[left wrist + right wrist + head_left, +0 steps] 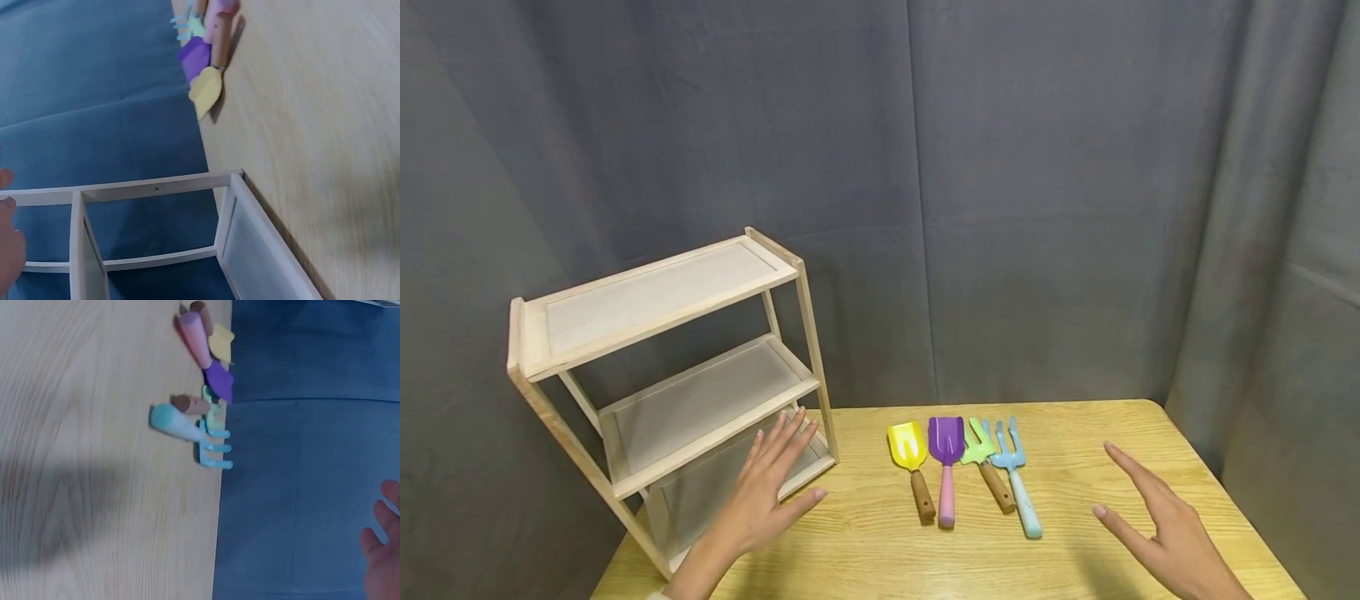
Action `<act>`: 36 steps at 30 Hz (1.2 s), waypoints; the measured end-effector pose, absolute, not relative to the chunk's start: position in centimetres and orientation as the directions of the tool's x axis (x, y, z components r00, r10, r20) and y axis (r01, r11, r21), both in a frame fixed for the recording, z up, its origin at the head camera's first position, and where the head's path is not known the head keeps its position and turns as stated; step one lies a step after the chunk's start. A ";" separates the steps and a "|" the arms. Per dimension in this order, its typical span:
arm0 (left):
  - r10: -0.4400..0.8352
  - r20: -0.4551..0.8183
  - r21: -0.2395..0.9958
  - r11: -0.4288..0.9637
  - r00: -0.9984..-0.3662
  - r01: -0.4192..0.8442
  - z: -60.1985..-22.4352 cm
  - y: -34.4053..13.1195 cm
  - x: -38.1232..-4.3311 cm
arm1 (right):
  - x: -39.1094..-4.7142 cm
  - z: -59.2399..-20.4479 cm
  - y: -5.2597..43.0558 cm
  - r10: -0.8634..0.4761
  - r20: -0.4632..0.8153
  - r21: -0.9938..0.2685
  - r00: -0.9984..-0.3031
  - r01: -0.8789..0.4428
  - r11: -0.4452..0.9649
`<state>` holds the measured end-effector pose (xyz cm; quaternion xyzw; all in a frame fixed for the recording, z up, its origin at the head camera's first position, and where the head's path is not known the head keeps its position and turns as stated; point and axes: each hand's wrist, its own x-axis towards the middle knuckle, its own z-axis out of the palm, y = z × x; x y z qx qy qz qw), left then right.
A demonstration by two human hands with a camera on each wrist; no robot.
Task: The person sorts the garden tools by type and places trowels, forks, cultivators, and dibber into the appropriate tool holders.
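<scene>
In the head view my left hand (pixel 765 492) hovers before the lower tiers of a light wooden shelf (pixel 715 310), fingers spread and holding nothing. My right hand (pixel 1172 533) is held above the table's right side, thumb and fingers apart, nothing in it. Between the hands, side by side, lie a yellow shovel (pixel 907 446) with a brown handle, a purple shovel (pixel 947 439) with a pink handle, a green fork (pixel 978 448) with a brown handle, and a blue hand fork (pixel 1009 454). The green fork's head touches or overlaps its neighbours.
The three-tier shelf stands at the left of the wooden table (pixel 865 550), angled toward the middle. A grey curtain (pixel 1037 208) hangs behind the table and along its right side. The table's rounded back corner is at the right.
</scene>
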<state>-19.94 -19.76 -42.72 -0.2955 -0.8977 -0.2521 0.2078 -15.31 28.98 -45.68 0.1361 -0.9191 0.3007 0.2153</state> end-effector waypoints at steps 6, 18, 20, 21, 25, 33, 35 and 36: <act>0.361 0.591 0.399 0.646 -0.721 0.651 -42.0 -19.8 -19.9 | -15.1 -45.1 28.1 -0.055 0.503 -0.548 -0.862 -0.368 0.751; 0.211 0.709 0.479 0.556 -0.673 0.679 -39.5 -19.9 -19.0 | -15.4 -45.4 26.6 0.100 0.583 -0.652 -0.807 -0.390 0.651; 0.192 0.731 0.462 0.566 -0.654 0.683 -39.1 -20.1 -19.0 | -15.5 -45.4 26.3 0.129 0.580 -0.666 -0.805 -0.376 0.644; 0.185 0.737 0.459 0.569 -0.650 0.682 -38.9 -20.1 -19.0 | -15.5 -45.4 26.1 0.145 0.577 -0.673 -0.804 -0.368 0.641; 0.170 0.757 0.446 0.570 -0.631 0.689 -38.3 -20.3 -18.9 | -15.4 -45.7 25.7 0.215 0.569 -0.708 -0.794 -0.341 0.618; 0.119 0.810 0.428 0.551 -0.575 0.717 -36.9 -20.9 -18.8 | -15.5 -46.7 24.8 0.345 0.526 -0.791 -0.777 -0.299 0.534; 0.102 0.821 0.424 0.551 -0.562 0.719 -36.4 -20.9 -18.8 | -15.5 -46.9 24.6 0.376 0.505 -0.810 -0.777 -0.276 0.518; 0.097 0.828 0.416 0.552 -0.552 0.722 -36.3 -21.0 -18.8 | -15.4 -47.0 24.5 0.389 0.494 -0.819 -0.778 -0.267 0.507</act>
